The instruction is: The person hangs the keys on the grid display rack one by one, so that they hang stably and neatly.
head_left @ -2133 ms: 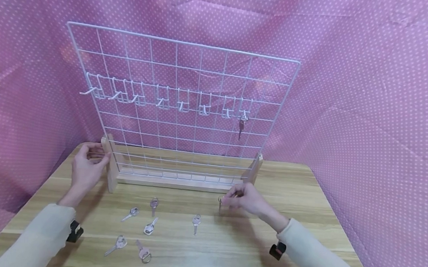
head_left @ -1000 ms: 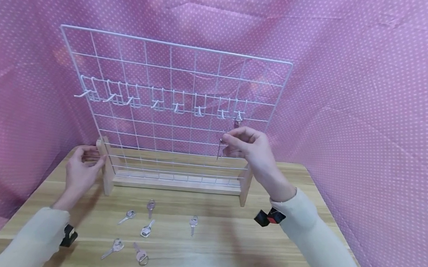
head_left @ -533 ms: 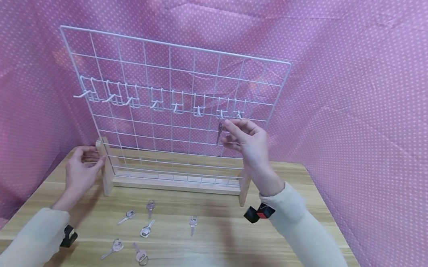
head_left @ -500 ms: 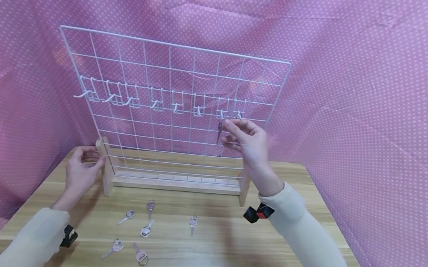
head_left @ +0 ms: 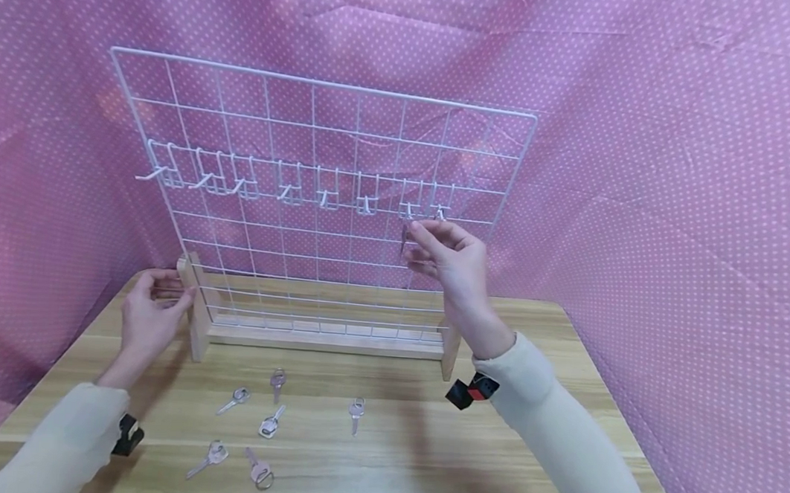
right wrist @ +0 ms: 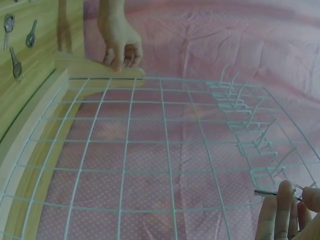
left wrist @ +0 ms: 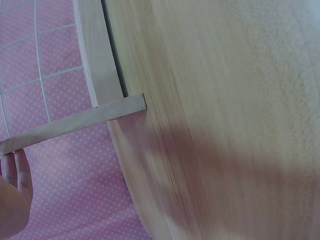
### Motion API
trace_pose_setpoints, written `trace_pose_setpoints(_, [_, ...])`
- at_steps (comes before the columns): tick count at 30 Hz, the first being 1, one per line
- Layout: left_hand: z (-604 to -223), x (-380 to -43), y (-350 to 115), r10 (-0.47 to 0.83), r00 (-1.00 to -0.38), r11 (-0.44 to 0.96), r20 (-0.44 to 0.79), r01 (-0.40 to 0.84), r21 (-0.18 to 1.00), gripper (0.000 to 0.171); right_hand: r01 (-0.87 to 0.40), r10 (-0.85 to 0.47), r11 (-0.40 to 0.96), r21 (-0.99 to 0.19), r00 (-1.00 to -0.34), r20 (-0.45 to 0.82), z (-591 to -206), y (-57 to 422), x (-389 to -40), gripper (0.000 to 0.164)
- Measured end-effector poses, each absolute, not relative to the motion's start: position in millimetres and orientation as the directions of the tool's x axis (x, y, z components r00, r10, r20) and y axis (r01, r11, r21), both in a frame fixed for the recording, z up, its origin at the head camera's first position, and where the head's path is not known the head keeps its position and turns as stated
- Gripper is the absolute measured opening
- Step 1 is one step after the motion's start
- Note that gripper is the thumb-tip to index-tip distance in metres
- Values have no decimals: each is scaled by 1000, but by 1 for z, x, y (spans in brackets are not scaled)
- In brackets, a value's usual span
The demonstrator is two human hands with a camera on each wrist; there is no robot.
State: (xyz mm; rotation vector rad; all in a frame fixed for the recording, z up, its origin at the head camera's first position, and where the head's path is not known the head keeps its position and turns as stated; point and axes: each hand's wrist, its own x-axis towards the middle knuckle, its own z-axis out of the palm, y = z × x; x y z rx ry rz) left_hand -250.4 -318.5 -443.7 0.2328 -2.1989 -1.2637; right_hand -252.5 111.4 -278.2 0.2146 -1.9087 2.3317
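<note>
In the head view my right hand pinches a key by its ring, just below the second hook from the right on a white wire grid rack. In the right wrist view, the key points left from the fingertips; whether its ring is on the hook, I cannot tell. My left hand grips the left wooden upright of the rack's stand. The left wrist view shows its fingers against that wood. Behind my right hand, the rightmost hook is partly covered.
Several loose keys lie on the wooden table: one key right of centre, another key near the front. Other hooks project forward along the grid. Pink dotted cloth surrounds the table.
My right hand has lifted the key from the table to the second hook from the right. Over the last half second it has shifted slightly left. The left hand has stayed on the upright.
</note>
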Motion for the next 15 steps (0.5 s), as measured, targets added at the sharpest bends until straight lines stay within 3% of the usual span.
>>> trace_pose_setpoints(8, [-443,-251,-319,-415,-816,543,402,133,829,39,-180,-43,-104,-978,-982,185,-303,117,-244,19])
trace_pose_setpoints(15, [-444,-251,-319,-415,-817,528,400,141,837,39,-166,-183,25,-986,-970,158,-351,124,-243,26])
